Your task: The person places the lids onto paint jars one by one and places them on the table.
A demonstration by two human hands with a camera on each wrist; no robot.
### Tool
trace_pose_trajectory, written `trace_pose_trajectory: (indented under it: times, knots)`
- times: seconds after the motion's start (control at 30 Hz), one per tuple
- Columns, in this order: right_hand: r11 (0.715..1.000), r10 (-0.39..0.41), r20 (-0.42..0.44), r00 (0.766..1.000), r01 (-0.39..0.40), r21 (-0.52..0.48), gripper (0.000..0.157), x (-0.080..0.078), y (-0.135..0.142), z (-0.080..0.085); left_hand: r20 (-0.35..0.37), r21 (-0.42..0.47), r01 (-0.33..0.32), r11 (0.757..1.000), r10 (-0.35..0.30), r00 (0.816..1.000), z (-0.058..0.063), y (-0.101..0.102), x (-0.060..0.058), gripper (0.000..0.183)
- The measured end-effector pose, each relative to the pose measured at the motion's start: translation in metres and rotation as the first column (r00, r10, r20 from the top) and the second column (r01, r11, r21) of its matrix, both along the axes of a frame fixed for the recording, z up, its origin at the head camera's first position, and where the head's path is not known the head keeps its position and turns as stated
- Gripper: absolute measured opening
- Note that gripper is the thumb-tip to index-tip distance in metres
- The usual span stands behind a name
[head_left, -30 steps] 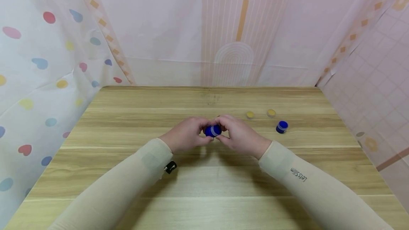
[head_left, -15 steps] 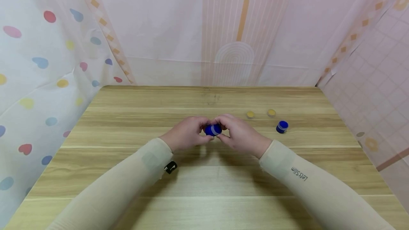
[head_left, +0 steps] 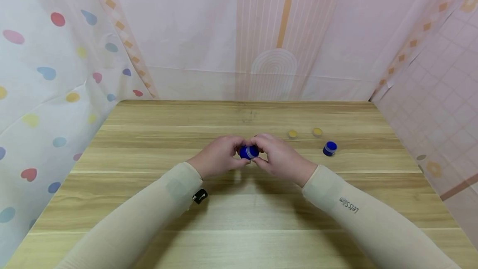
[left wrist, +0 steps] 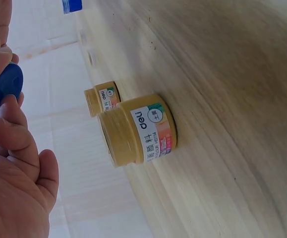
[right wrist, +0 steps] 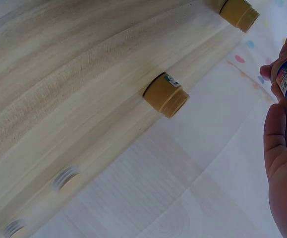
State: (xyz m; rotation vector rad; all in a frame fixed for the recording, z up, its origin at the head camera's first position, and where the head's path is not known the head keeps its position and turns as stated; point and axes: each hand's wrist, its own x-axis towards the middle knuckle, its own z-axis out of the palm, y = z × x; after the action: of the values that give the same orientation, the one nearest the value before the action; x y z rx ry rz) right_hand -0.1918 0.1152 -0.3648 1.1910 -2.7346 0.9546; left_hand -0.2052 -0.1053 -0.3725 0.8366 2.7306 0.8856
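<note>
Left hand (head_left: 218, 159) and right hand (head_left: 281, 157) together just below the centre of the head frame, both clamped on one blue jar (head_left: 246, 153), tilted and clear of the worktop (head_left: 130, 157). At the left end, fingers and thumb round the labelled body: likely the best place to take hold, with solid wall to brace against. Looks light enough for fingertips. Probably stiff plastic, hard to dent and not very fragile, but smooth and round, so apt to spin or slip if gripped loosely. At the right end, fingers and thumb about the pale-ringed rim: best held by the edge, squeezed evenly. Cannot tell how tight the fit. Farther right, two flat yellow lids (head_left: 292, 134) (head_left: 317, 132), perhaps fiddly to pinch; then, right of centre, a second blue jar (head_left: 330, 148), upright, probably similar to handle.
</note>
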Motion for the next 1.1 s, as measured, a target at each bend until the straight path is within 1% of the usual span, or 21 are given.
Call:
trace_pose_trajectory:
  times: [0.2, 0.3, 0.53, 0.7, 0.93, 1.1]
  knots:
    - [1.0, 0.016, -0.03, 0.999, -0.016, -0.004, 0.032, -0.0001, 0.0004, -0.0007, -0.007, 0.025, 0.024, 0.999, -0.024, 1.0, 0.0016, -0.0006, 0.0004, 0.024]
    - [1.0, 0.021, -0.029, 0.999, -0.022, -0.002, 0.032, 0.0002, 0.0009, -0.0001, -0.007, 0.03, 0.033, 0.999, -0.033, 0.999, 0.0022, -0.0006, 0.0003, 0.024]
    - [1.0, -0.001, -0.028, 1.0, 0.002, 0.022, 0.032, 0.0008, 0.0008, 0.0007, 0.002, 0.023, 0.02, 1.0, -0.02, 1.0, 0.0021, 0.0, 0.0004, 0.028]
    - [0.999, -0.023, 0.001, 1.0, 0.023, 0.023, 0.033, 0.0003, 0.0003, 0.0005, -0.005, 0.014, 0.009, 1.0, -0.009, 1.0, -0.0003, 0.0006, 0.0, 0.031]
    - [0.999, -0.024, 0.063, 0.998, 0.021, 0.037, 0.043, -0.0019, 0.0056, 0.0001, 0.005, 0.012, 0.0, 1.0, 0.0, 1.0, -0.0015, 0.0006, -0.0007, 0.025]
    - [0.999, -0.018, 0.057, 0.998, 0.015, 0.052, 0.044, -0.0028, 0.0078, 0.001, 0.013, 0.01, -0.003, 1.0, 0.003, 1.0, -0.0016, 0.0014, -0.0013, 0.03]
